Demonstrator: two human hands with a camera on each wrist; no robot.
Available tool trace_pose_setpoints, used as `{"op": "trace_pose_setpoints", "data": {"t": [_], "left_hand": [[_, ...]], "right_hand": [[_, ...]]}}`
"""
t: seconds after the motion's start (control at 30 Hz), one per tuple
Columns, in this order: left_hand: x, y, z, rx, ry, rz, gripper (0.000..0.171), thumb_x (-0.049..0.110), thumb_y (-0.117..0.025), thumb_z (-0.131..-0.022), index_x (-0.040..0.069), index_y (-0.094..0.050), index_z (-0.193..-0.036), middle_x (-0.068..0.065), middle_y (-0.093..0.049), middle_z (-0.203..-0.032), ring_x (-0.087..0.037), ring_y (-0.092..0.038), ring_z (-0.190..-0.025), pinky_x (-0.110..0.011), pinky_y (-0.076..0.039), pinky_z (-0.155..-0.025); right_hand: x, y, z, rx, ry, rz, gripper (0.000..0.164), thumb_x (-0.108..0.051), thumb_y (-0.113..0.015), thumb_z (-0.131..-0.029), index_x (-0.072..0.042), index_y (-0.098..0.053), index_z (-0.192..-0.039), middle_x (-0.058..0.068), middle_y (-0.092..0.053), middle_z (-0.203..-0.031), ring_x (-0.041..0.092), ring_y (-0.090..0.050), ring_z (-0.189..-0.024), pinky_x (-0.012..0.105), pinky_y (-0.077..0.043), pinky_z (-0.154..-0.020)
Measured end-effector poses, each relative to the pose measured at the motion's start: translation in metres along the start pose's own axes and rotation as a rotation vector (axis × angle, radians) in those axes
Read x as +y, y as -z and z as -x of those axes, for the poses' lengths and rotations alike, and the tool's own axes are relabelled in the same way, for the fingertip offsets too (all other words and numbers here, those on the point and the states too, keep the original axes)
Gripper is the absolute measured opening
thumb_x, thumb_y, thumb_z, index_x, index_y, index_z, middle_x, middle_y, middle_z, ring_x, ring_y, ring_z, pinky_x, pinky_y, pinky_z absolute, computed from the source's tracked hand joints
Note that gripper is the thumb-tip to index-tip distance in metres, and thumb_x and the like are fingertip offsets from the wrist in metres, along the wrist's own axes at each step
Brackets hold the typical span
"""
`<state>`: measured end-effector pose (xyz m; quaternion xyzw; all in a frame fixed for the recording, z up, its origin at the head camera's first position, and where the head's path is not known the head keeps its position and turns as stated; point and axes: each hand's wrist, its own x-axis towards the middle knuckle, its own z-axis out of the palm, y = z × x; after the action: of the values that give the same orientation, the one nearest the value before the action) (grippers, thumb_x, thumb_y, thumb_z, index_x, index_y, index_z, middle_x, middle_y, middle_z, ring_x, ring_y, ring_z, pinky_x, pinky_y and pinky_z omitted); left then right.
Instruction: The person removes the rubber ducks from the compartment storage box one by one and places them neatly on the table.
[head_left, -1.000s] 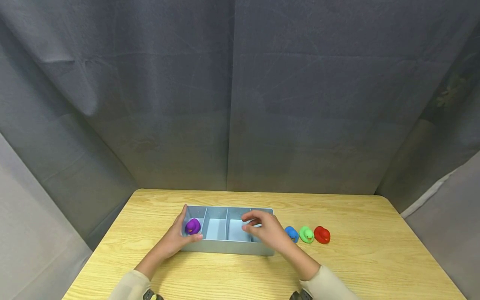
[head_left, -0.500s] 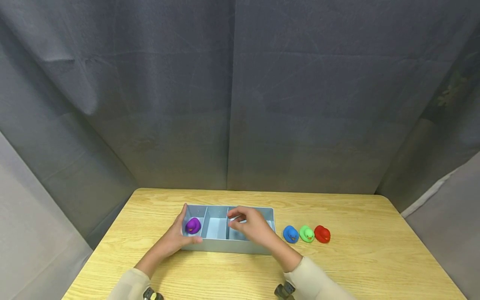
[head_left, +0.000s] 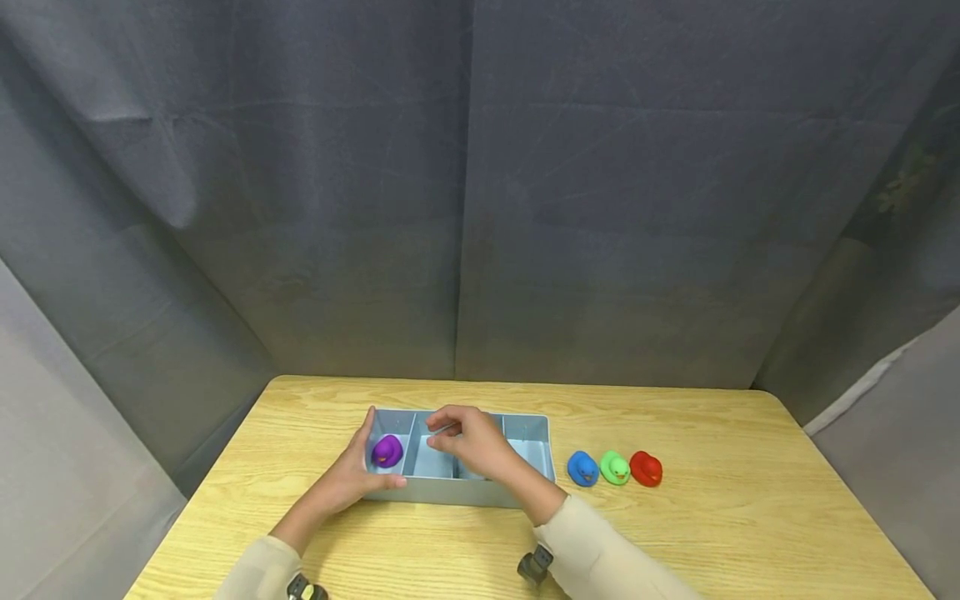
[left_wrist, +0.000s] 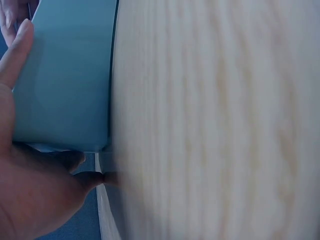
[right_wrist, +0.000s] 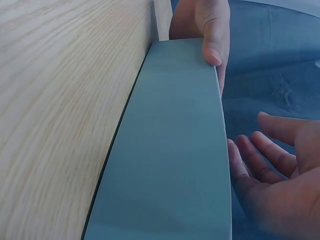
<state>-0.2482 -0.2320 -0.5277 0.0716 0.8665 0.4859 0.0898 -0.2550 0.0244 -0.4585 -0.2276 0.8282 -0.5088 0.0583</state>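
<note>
A grey-blue divided box [head_left: 480,493] stands on the table, with a purple rubber duck [head_left: 387,451] in its leftmost compartment. My left hand [head_left: 351,482] grips the box's left end, its thumb [left_wrist: 19,50] over the front wall and its other fingers round the end. Over the middle compartments hovers my right hand [head_left: 471,442], fingers loosely bent. In the right wrist view nothing lies between that hand's thumb and fingers [right_wrist: 272,155]. To the right of the box sit a blue duck [head_left: 582,469], a green duck [head_left: 615,468] and a red duck [head_left: 646,469] in a row.
The light wood table [head_left: 720,533] carries the box and ducks. Grey curtains [head_left: 600,250] hang behind it and along both sides. A dark device is strapped at each wrist below the cream sleeves [head_left: 600,550].
My right hand has moved left along the box, from its right end to over the middle compartments, uncovering the rightmost one. The left hand, the box and the ducks have stayed in place.
</note>
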Motion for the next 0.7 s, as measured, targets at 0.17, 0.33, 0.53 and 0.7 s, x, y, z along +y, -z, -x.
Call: {"op": "trace_pose_setpoints", "data": {"t": [0.17, 0.33, 0.53, 0.7], "left_hand": [[0.000, 0.000, 0.000, -0.002, -0.007, -0.003, 0.141, 0.045, -0.093, -0.073, 0.018, 0.009, -0.166, -0.026, -0.001, -0.171, -0.051, -0.009, -0.155, -0.071, -0.014, -0.120], [-0.001, 0.000, 0.000, -0.012, -0.004, 0.007, 0.140, 0.044, -0.093, -0.074, 0.020, 0.009, -0.166, -0.024, 0.001, -0.171, -0.050, -0.008, -0.155, -0.071, -0.013, -0.121], [-0.003, 0.000, 0.000, -0.018, -0.010, 0.004, 0.138, 0.044, -0.092, -0.075, 0.020, 0.009, -0.166, -0.026, 0.002, -0.171, -0.052, -0.008, -0.154, -0.074, -0.014, -0.118], [-0.003, 0.001, 0.001, -0.028, -0.021, 0.009, 0.137, 0.044, -0.092, -0.076, 0.020, 0.009, -0.166, -0.025, 0.003, -0.171, -0.052, -0.005, -0.154, -0.075, -0.013, -0.117]], "right_hand": [[-0.002, -0.007, -0.010, -0.014, 0.020, 0.008, 0.027, -0.010, -0.074, -0.095, 0.000, -0.072, -0.120, 0.016, -0.073, -0.120, 0.031, -0.072, -0.105, 0.034, -0.061, -0.085], [-0.004, -0.017, -0.018, -0.024, 0.013, 0.040, 0.028, -0.010, -0.075, -0.094, -0.004, -0.073, -0.120, 0.013, -0.074, -0.120, 0.030, -0.072, -0.106, 0.033, -0.062, -0.083], [-0.003, -0.030, -0.027, -0.027, -0.016, 0.099, 0.031, -0.014, -0.077, -0.093, -0.007, -0.073, -0.123, 0.007, -0.074, -0.122, 0.031, -0.069, -0.111, 0.039, -0.060, -0.090], [-0.003, -0.041, -0.032, -0.042, -0.023, 0.131, 0.036, -0.015, -0.077, -0.093, -0.004, -0.070, -0.127, 0.009, -0.073, -0.125, 0.035, -0.066, -0.117, 0.046, -0.057, -0.096]]}}
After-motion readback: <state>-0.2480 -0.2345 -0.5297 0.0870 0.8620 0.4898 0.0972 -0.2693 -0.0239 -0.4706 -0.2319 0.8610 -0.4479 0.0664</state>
